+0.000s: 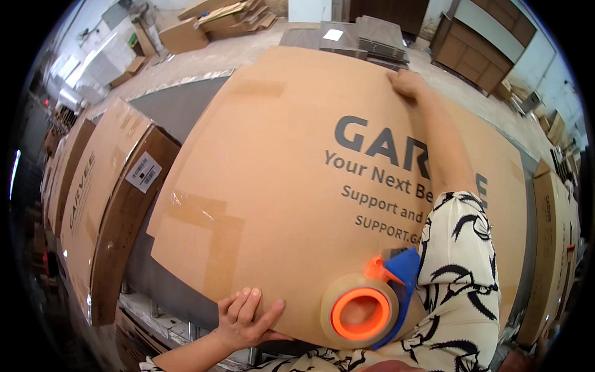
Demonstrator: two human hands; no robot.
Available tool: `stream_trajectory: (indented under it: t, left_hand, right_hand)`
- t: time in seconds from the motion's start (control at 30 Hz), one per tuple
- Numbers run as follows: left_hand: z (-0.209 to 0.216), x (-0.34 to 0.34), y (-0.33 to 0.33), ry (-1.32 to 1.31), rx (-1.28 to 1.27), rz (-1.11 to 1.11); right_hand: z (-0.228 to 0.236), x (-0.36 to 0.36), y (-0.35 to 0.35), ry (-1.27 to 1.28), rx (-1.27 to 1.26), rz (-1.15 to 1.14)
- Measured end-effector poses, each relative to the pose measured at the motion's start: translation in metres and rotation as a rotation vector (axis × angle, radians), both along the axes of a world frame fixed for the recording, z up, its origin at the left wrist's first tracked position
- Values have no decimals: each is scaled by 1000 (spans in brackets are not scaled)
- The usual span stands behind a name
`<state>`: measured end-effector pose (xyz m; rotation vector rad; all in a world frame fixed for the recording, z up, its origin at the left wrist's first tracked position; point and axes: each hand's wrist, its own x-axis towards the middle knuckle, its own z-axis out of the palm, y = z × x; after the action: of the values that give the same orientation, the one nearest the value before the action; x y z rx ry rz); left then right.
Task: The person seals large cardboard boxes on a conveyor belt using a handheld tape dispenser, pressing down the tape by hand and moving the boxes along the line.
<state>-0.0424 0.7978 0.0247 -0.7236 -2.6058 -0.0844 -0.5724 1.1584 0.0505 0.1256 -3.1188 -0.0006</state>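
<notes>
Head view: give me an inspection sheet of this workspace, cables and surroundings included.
Surface: dark grey flat worktop, largely covered.
Work items: large brown printed cardboard piece, taped in places; blue-and-orange plastic tape dispenser at the piece's near edge.
Clutter: heap of brown cardboard on the far floor.
Hands: bare left hand on the cardboard piece's near edge; bare right hand at its far edge.
Cables: nothing seen.
Surroundings: taped brown cardboard carton at left; stacked dark grey flat panels beyond the worktop.

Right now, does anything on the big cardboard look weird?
Yes: near the left hand, the brown tape on the big cardboard makes a corner and looks shiny and wrinkled at one end, not one smooth, straight strip.
</notes>
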Motion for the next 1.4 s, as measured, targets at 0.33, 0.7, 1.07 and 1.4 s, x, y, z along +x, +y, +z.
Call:
stream_trajectory:
  t: [0.33,0.7,1.07,1.4]
  left_hand:
    - [19,0,5,-25,11,23]
    - [55,10,20,-164,-30,-64]
    - [63,-1,48,-326,-163,-238]
    - [53,-1,44,-154,-62,-298]
  right_hand:
    - [6,2,4,-11,-135,-102]
    - [2,16,-28,-111,-186,-32]
    - [41,144,-23,-168,-428,410]
    - [129,433,48,-734,-804,-251]
